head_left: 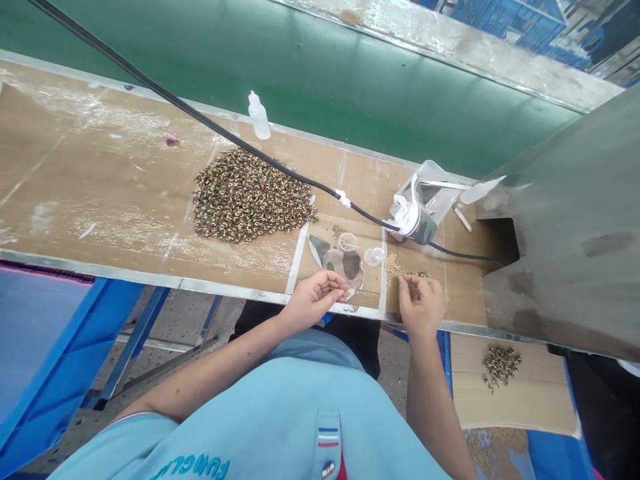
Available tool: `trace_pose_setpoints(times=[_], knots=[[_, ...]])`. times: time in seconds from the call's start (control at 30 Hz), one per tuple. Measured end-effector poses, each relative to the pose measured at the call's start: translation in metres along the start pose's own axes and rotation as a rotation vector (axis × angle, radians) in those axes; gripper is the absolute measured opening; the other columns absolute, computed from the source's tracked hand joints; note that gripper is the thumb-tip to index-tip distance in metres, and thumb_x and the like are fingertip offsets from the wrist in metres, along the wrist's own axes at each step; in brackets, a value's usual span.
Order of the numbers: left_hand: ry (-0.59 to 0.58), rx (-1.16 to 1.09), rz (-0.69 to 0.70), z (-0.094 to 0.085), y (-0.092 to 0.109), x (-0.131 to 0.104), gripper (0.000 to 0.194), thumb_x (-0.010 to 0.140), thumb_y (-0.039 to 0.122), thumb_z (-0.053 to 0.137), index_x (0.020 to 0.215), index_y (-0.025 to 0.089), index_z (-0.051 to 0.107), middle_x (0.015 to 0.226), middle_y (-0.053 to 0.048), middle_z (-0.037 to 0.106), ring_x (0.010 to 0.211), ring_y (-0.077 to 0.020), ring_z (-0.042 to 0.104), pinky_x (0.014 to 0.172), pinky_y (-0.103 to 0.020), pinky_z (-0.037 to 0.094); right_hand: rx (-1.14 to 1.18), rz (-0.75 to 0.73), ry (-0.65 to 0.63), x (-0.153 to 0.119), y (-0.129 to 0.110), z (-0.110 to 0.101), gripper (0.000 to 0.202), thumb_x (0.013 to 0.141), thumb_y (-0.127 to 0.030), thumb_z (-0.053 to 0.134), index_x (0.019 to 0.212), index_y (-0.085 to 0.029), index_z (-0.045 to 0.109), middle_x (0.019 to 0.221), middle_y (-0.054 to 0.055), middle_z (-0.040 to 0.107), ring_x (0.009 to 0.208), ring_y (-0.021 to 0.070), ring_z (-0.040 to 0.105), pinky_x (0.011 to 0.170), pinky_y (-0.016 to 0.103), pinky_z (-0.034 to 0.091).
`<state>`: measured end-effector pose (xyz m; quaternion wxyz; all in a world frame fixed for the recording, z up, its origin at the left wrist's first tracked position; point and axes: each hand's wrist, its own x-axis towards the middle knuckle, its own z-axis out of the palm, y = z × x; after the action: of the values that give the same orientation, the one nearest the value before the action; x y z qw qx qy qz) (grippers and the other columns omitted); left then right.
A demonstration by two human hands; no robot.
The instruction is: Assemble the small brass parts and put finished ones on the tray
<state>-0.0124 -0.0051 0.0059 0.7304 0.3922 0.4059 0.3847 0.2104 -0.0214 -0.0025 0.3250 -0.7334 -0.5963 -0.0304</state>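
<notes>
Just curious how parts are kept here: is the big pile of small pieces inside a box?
No, the pile lies loose on brown cardboard, with no walls around it.

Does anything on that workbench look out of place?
Perhaps the black cable: it slants across the workbench and over the large heap of small parts, an awkward route. Nothing looks clearly broken.
</notes>
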Motion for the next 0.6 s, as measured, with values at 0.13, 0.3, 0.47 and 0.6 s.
trace_pose_setpoints(times=[0.13, 0.3, 0.47, 0.6], knots=[[-0.003, 0.006, -0.003, -0.001, 0.000, 0.001, 0.024, 0.074, 0.029, 0.069, 0.088, 0.014, 0.057, 0.086, -0.004, 0.067, 0.079, -0.0127, 0.065, 0.081, -0.029, 0.054, -0.024, -0.021, -0.069, 0.002, -0.006, 0.006, 0.027, 0.086, -0.042, 0.051, 0.080, -0.021, 0.067, 0.079, 0.004, 0.059, 0.071, 0.0149, 0.057, 0.059, 0.026, 0.041], [-0.014, 0.013, -0.002, -0.001, 0.000, 0.001, 0.024, 0.074, 0.031, 0.069, 0.087, 0.015, 0.057, 0.086, -0.004, 0.067, 0.079, -0.0132, 0.066, 0.081, -0.029, 0.054, -0.083, -0.040, -0.099, 0.007, -0.006, 0.008, 0.029, 0.086, -0.041, 0.048, 0.080, -0.021, 0.068, 0.079, 0.003, 0.059, 0.067, 0.0132, 0.055, 0.054, 0.024, 0.036], [-0.015, 0.012, -0.007, -0.002, -0.001, 0.001, 0.024, 0.074, 0.031, 0.069, 0.087, 0.015, 0.057, 0.086, -0.004, 0.067, 0.080, -0.0134, 0.066, 0.081, -0.029, 0.054, -0.117, -0.063, -0.171, 0.010, -0.006, 0.008, 0.026, 0.087, -0.037, 0.048, 0.079, -0.021, 0.067, 0.080, 0.004, 0.058, 0.067, 0.0132, 0.053, 0.052, 0.023, 0.031], [-0.021, 0.009, -0.008, -0.001, 0.000, 0.001, 0.023, 0.075, 0.032, 0.068, 0.086, 0.015, 0.057, 0.085, -0.004, 0.067, 0.079, -0.0128, 0.066, 0.080, -0.028, 0.053, -0.140, -0.065, -0.199, 0.009, -0.003, 0.007, 0.025, 0.087, -0.036, 0.048, 0.081, -0.020, 0.067, 0.082, 0.004, 0.057, 0.068, 0.0138, 0.052, 0.052, 0.023, 0.030]])
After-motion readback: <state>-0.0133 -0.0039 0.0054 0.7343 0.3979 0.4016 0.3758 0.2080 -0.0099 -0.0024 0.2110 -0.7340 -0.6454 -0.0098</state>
